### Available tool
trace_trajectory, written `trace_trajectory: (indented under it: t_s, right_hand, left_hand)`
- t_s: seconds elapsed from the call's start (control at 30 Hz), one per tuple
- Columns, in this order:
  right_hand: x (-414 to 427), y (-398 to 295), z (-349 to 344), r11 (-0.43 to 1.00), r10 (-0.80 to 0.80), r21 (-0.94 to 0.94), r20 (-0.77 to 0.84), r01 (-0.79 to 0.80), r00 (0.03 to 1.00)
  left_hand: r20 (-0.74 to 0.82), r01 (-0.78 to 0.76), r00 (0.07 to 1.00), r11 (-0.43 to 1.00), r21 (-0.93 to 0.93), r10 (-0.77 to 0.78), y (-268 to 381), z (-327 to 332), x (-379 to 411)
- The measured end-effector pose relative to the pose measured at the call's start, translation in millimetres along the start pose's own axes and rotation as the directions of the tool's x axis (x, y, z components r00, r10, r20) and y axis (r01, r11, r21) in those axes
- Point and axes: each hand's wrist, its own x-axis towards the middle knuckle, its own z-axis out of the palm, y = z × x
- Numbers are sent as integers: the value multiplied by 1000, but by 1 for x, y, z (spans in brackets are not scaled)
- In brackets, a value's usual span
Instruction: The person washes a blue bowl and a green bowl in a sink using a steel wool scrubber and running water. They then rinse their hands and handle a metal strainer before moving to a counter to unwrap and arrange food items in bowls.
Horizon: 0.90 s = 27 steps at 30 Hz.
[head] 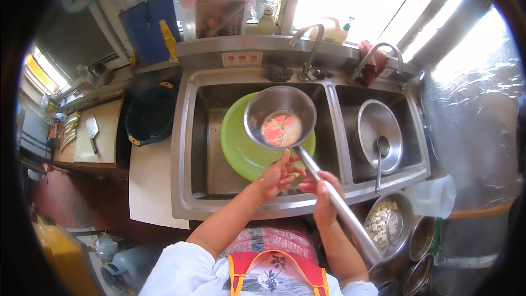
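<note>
A large metal ladle (310,125) with a long tubular handle is held over the left sink basin, tilted across the view. Its bowl contains some liquid and a pink-and-white pattern or piece (280,128) whose nature I cannot tell. My right hand (324,195) grips the handle below the bowl. Just under the bowl's rim is my left hand (282,174), its fingers apart and slightly curled, holding nothing visible. Beneath the ladle a round lime-green plastic basin (234,139) lies in the stainless steel sink (213,176).
The right sink (349,160) holds a metal bowl (365,111) with a spoon (383,146). White cubes (380,224) fill a metal bowl at lower right, beside a clear plastic jug (435,197). Faucets (314,51) rise behind. At left are a dark tub (150,119) and a cleaver (92,127) on a board.
</note>
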Motion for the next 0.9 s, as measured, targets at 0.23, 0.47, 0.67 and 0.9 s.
trace_trajectory:
  t_s: [0.23,0.47,0.67,0.9]
  right_hand:
    - [25,33,6,960,277,-134,366,-244,889]
    - [149,113,32,646,651,216,344,-732,677]
    - [171,167,116,312,541,466,629,-828,558]
    - [168,145,176,285,522,481,648,-829,555]
  left_hand:
    - [-376,-303,852,930,209,363,32,-9,-23]
    - [-412,-205,461,546,812,786,56,-37,-49]
    - [-169,-125,210,198,972,963,49,-19,-49]
    - [-203,-46,168,214,976,965,44,-9,-57]
